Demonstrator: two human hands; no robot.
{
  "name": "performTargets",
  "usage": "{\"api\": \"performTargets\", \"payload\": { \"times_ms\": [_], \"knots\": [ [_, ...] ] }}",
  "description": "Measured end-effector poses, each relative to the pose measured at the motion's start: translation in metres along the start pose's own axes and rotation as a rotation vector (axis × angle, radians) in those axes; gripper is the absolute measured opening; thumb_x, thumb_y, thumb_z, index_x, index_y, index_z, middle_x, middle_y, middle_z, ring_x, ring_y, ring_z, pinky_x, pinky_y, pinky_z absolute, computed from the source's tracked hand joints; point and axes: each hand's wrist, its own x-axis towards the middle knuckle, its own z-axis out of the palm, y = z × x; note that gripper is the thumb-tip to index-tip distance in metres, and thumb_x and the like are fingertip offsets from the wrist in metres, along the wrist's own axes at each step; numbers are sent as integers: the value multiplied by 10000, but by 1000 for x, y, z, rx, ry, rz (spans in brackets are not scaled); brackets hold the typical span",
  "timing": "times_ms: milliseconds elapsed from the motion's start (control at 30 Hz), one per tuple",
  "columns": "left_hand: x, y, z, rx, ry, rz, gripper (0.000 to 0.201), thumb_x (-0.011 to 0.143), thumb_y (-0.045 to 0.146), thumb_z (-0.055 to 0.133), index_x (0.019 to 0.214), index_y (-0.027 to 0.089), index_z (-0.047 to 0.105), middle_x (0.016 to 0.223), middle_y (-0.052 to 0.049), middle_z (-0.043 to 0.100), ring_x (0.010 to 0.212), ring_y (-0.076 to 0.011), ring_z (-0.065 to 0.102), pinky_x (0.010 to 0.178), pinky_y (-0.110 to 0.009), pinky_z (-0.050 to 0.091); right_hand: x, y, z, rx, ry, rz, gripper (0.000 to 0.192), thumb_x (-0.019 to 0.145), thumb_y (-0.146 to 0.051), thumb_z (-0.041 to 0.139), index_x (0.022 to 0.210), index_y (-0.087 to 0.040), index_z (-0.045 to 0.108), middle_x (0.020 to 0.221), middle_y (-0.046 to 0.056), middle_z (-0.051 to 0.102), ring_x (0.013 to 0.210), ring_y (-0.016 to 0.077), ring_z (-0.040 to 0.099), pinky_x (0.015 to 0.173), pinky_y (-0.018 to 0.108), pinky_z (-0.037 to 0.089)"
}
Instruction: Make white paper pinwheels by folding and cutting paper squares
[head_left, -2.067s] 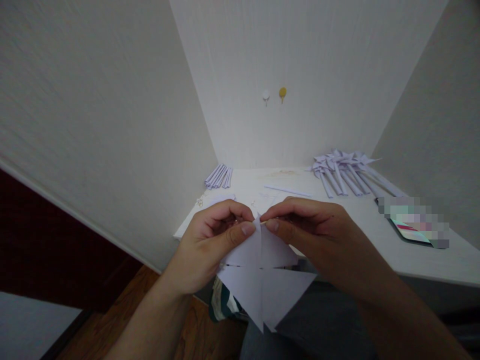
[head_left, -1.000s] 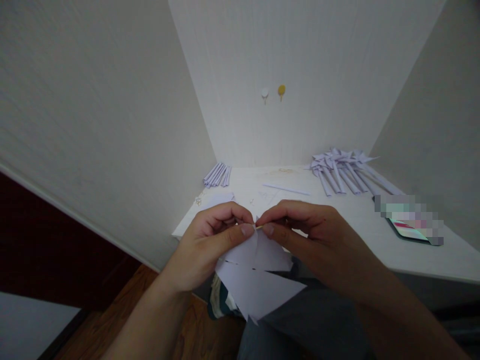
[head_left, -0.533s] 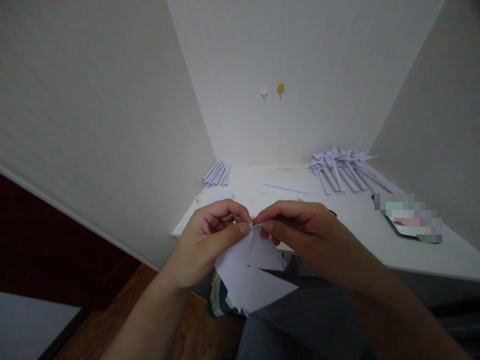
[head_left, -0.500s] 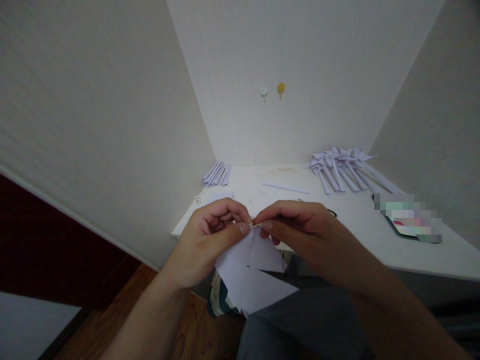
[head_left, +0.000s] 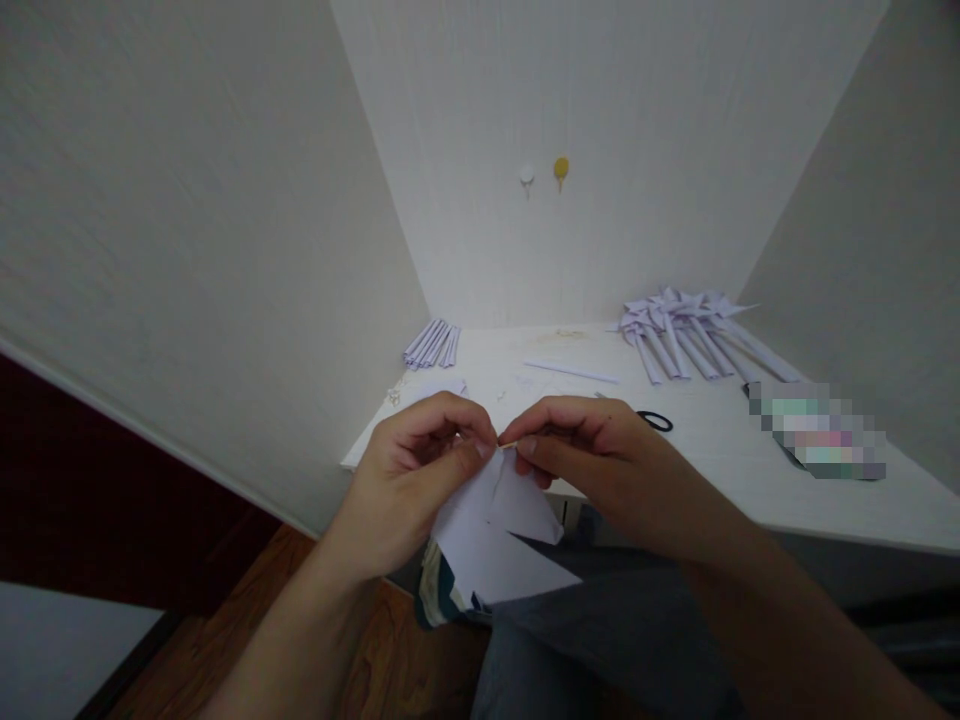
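A white sheet of paper [head_left: 480,560] with slits cut into it hangs below my hands, over my lap. My left hand [head_left: 412,470] pinches its upper corner between thumb and forefinger. Opposite it, nearly touching, my right hand [head_left: 600,450] is closed in a pinch on a thin, pale wooden stick, like a toothpick [head_left: 509,445]. The stick's tip meets the paper at my left fingertips; whether it goes through cannot be seen. A small dark hole or mark shows near the paper's middle.
On the white desk [head_left: 720,470] lie a bundle of rolled paper tubes [head_left: 433,345], several paper pinwheels [head_left: 679,335], a single thin paper roll [head_left: 571,373] and a black-handled pair of scissors [head_left: 655,421]. A blurred-out flat object [head_left: 817,430] rests at the right. Wall hooks [head_left: 561,170] hang behind.
Both hands have shifted slightly up and left in view, carrying the paper, whose lower points have swung a little left. More of the scissors' handle shows. Both pinches hold.
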Motion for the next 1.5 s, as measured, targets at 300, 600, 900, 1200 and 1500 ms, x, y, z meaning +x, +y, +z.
{"api": "performTargets", "payload": {
  "times_ms": [300,600,900,1200,1500],
  "knots": [
    [3,-2,5,-16,-4,-53,32,851,205,705,829,185,716,795,-19,680,737,-149,595,662,-250,451,3,2,2,44,-14,-1,78,888,-164,591,898,-171,667,725,-6,641,677,132,589,629,254,465],
    [2,-9,5,-38,-24,-64,50,879,236,682,876,199,649,797,-17,652,729,-157,589,654,-269,444,10,10,0,204,-68,54,51,839,-216,643,837,-166,636,693,-2,656,598,115,548,583,259,441],
    [1,-9,4,113,-1,-52,35,869,174,628,862,203,647,835,-25,653,787,-170,582,700,-280,436,9,8,2,139,9,109,54,814,-210,672,834,-164,654,738,20,717,512,86,526,468,211,403],
    [0,-10,2,97,23,-75,37,832,165,639,832,201,643,808,-20,663,762,-166,587,679,-279,437,6,6,2,89,13,83,142,815,-293,753,846,-173,684,616,-15,680,485,102,571,453,209,428],
    [1,-5,3,146,75,-79,24,805,185,668,799,196,648,780,-12,662,758,-161,588,697,-279,448,7,9,3,66,4,74,76,892,-231,640,853,-172,669,807,27,750,507,91,587,480,209,463]
  ]
}}
